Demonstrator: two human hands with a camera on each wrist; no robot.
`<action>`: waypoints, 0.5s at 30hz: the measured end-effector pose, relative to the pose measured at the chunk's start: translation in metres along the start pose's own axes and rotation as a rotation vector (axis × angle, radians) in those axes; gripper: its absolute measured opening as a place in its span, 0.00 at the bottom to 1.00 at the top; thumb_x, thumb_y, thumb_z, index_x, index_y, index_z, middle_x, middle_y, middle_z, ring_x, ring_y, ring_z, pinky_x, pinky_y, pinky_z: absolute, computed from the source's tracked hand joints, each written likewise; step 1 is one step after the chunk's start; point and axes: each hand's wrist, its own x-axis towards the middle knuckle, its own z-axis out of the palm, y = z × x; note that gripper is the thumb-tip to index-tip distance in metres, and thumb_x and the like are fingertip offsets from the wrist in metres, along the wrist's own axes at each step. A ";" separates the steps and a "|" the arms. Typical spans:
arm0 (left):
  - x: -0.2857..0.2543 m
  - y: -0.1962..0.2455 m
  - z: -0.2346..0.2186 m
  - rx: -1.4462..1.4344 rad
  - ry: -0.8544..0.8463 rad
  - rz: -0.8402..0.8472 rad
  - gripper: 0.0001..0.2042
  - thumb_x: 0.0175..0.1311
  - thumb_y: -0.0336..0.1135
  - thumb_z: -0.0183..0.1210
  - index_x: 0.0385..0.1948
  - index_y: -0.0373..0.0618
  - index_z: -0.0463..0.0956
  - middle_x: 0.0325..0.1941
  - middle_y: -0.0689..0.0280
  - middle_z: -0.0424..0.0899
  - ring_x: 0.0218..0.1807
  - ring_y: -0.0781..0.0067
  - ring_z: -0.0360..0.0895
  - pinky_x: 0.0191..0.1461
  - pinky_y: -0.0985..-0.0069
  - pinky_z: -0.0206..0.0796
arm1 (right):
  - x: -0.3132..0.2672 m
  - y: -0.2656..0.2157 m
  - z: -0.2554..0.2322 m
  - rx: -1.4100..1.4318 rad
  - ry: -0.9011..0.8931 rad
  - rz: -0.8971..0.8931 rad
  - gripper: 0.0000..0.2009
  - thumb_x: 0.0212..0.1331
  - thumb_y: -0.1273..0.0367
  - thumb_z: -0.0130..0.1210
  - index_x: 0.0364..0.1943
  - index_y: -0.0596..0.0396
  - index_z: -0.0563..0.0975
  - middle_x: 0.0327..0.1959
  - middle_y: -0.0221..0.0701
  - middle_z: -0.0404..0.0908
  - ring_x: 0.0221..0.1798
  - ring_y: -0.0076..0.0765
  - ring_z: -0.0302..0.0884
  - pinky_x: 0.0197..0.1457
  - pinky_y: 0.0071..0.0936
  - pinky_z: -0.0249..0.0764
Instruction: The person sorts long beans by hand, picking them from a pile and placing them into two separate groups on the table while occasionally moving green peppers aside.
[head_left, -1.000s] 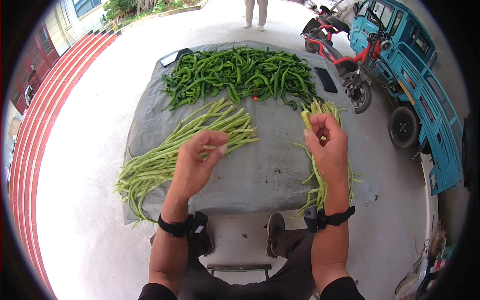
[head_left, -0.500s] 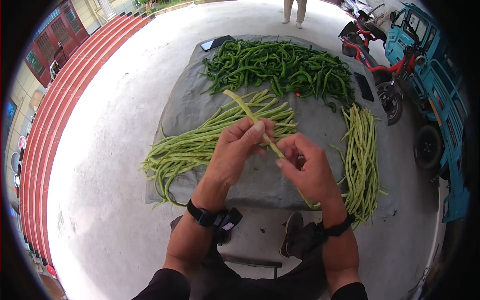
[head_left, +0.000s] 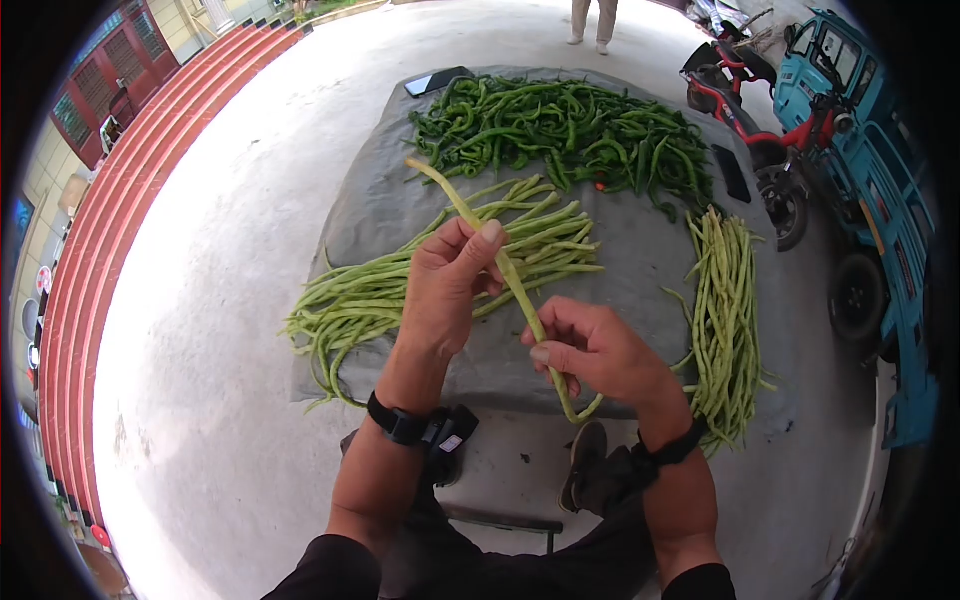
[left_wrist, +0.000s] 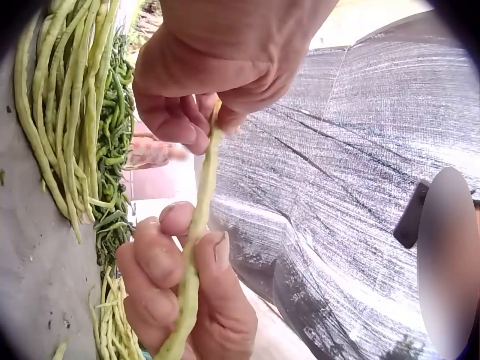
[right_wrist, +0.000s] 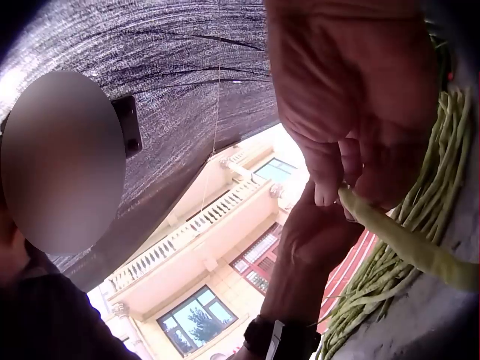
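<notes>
One long pale-green bean (head_left: 517,287) is stretched diagonally between both hands above the grey cloth. The left hand (head_left: 450,265) pinches it near its upper part between thumb and fingers, with one end sticking out past the hand. Lower down, the right hand (head_left: 600,350) pinches the same bean, whose lower end bends below the fingers. In the left wrist view the bean (left_wrist: 202,217) runs between the two hands' fingertips. The right wrist view has the bean (right_wrist: 409,244) at the right hand (right_wrist: 360,97). Behind the left hand lies a bean pile (head_left: 370,290).
A second bean pile (head_left: 724,320) lies on the cloth's right side. Green peppers (head_left: 560,130) cover the far part of the grey cloth (head_left: 640,240), between two phones (head_left: 438,82). Beyond are a person's legs (head_left: 593,20), a red scooter and a blue three-wheeler (head_left: 850,110).
The right hand came from the right-hand pile to the middle, and both hands now grip one bean. Since half a second ago, the left hand moved up-left and the right hand lower, further apart.
</notes>
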 end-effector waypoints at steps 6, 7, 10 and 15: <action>-0.001 0.002 0.006 0.043 0.024 -0.005 0.14 0.80 0.44 0.61 0.51 0.44 0.85 0.34 0.74 0.84 0.32 0.86 0.79 0.34 0.84 0.71 | -0.004 0.001 -0.006 -0.067 -0.074 0.004 0.11 0.70 0.66 0.64 0.47 0.58 0.78 0.32 0.27 0.81 0.30 0.19 0.77 0.30 0.22 0.75; -0.002 0.002 0.006 0.068 0.016 0.006 0.14 0.81 0.43 0.60 0.52 0.43 0.85 0.34 0.74 0.84 0.32 0.86 0.79 0.34 0.84 0.71 | -0.003 0.001 -0.007 -0.111 -0.111 0.004 0.12 0.70 0.65 0.65 0.47 0.58 0.78 0.32 0.27 0.81 0.30 0.20 0.78 0.30 0.22 0.76; 0.000 0.000 0.002 0.128 0.017 0.028 0.15 0.82 0.42 0.59 0.54 0.41 0.84 0.35 0.73 0.83 0.33 0.84 0.79 0.35 0.84 0.70 | -0.011 0.002 -0.020 -0.205 -0.049 -0.001 0.13 0.70 0.65 0.66 0.48 0.60 0.78 0.34 0.29 0.82 0.32 0.21 0.79 0.33 0.24 0.78; -0.001 0.004 0.004 0.228 0.002 0.033 0.15 0.81 0.41 0.59 0.57 0.40 0.83 0.34 0.72 0.83 0.34 0.83 0.80 0.36 0.85 0.69 | -0.038 -0.001 -0.075 -0.531 0.656 -0.128 0.13 0.65 0.64 0.67 0.42 0.61 0.81 0.31 0.38 0.86 0.33 0.35 0.84 0.40 0.34 0.80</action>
